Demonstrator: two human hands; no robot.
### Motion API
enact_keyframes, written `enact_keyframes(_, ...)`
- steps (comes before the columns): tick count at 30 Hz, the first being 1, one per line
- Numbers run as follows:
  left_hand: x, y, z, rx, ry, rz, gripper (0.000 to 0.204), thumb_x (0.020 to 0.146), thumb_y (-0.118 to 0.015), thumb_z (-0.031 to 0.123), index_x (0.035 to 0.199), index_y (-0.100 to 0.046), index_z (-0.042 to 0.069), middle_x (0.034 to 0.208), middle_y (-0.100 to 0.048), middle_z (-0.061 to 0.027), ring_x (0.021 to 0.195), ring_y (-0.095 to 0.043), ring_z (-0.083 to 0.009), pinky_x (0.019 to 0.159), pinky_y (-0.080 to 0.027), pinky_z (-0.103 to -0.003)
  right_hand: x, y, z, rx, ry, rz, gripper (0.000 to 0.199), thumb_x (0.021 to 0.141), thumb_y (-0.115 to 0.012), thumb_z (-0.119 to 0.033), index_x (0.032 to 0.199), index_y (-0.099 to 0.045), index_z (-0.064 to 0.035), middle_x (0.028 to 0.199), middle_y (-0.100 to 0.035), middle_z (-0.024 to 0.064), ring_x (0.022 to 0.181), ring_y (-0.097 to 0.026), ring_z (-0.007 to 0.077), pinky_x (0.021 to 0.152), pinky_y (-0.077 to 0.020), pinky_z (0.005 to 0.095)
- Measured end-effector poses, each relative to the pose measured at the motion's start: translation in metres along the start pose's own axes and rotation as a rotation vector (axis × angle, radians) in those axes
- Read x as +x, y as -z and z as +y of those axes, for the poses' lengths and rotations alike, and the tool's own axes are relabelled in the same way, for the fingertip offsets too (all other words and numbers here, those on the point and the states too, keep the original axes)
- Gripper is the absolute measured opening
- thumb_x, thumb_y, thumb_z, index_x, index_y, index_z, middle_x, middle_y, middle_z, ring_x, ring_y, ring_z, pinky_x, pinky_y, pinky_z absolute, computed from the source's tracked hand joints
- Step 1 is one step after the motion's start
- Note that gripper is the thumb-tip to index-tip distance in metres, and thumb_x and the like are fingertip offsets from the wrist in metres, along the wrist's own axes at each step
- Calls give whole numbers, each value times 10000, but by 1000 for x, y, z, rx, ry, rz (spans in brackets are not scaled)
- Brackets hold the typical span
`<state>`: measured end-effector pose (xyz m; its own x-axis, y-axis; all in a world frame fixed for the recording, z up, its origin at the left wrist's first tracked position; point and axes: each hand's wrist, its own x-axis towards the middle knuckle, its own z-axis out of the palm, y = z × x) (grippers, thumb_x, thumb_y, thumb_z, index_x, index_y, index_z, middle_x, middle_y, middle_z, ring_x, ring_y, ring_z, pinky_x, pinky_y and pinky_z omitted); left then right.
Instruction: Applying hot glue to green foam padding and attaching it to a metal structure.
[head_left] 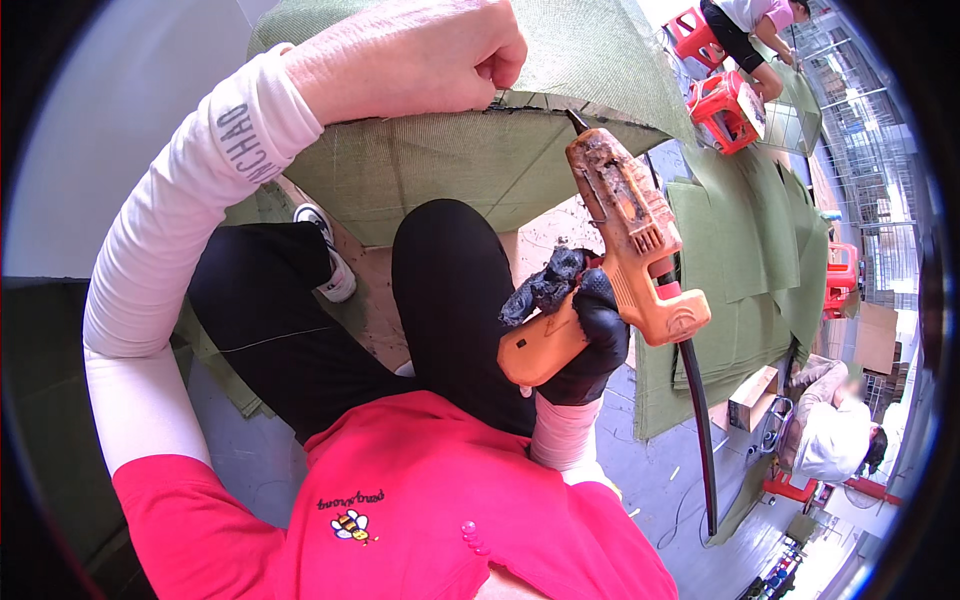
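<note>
Green fabric panel (470, 165): coarse woven cloth stretched over a stiff form, standing in front of your knees; you hold its upper edge.
Left hand (415, 55): bare, closed in a fist, fingers curled over the panel's folded edge and pinching the cloth down.
Right hand (590, 340): in a black glove with ragged, crusted fingers, wrapped tight round the grip of the orange glue gun (625, 260).
Glue gun: nozzle tilted up toward the panel's edge, just beside the seam; whether the tip touches the cloth you cannot tell. Its body is smeared with old glue, and a black cord (698, 420) hangs from it toward the floor.
Handling: the cloth looks soft and light but rough, so it should not slip; the edge is likely to spring back unless you keep pressure right at the fold. Take hold close to the seam, not on the loose face.
Gun handling: probably light and rigid; keep to the handle, well away from the nozzle.
Around you: cut green fabric sheets (750, 250) lie on the floor at your right, red plastic stools (725, 105) beyond them, and another person in white (830, 430) crouches well apart.
</note>
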<state>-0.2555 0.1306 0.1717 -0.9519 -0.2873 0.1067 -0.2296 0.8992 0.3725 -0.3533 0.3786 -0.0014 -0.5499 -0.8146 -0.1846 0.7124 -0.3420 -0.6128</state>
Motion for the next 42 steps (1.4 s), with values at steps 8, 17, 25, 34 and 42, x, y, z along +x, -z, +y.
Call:
enact_keyframes(8, -1, 0, -1, -15, -23, -4, 166, 752, -610, 68, 827, -703, -46, 739, -683, -207, 690, -693, -311, 678, -539, -373, 1, 0, 1, 113, -77, -175, 377, 784, -583, -239, 1059, -557, 16, 973, -585, 126, 866, -616, 281, 799, -524, 460)
enact_keyframes(17, -1, -1, -3, -23, -15, 5, 164, 754, -616, 74, 826, -703, -45, 743, -687, -205, 696, -696, -311, 682, -541, -372, -5, -8, 7, 86, -112, -356, 484, 813, -583, -234, 1199, -555, 57, 1053, -641, 150, 958, -662, 286, 866, -549, 449)
enact_keyframes(25, -1, -3, -4, -32, -26, 33, 166, 756, -617, 74, 827, -704, -48, 743, -688, -206, 703, -699, -312, 686, -541, -371, 4, -3, -7, 23, 41, -35, 374, 809, -616, -251, 1097, -572, -16, 1012, -587, 110, 853, -633, 284, 753, -556, 461)
enact_keyframes(34, -1, -2, -3, -32, -32, 30, 163, 752, -615, 69, 825, -707, -43, 736, -685, -205, 684, -695, -305, 666, -540, -369, -3, -10, 5, -208, -9, -255, 443, 848, -567, -182, 1206, -550, 78, 1078, -642, 172, 980, -656, 287, 888, -540, 439)
enact_keyframes(42, -1, -3, -2, -14, -25, 36, 160, 750, -608, 64, 820, -702, -45, 733, -682, -205, 684, -692, -310, 668, -539, -367, 4, -1, -7, 10, 50, -66, 331, 830, -593, -258, 1085, -588, -47, 1040, -590, 104, 869, -618, 271, 719, -550, 462)
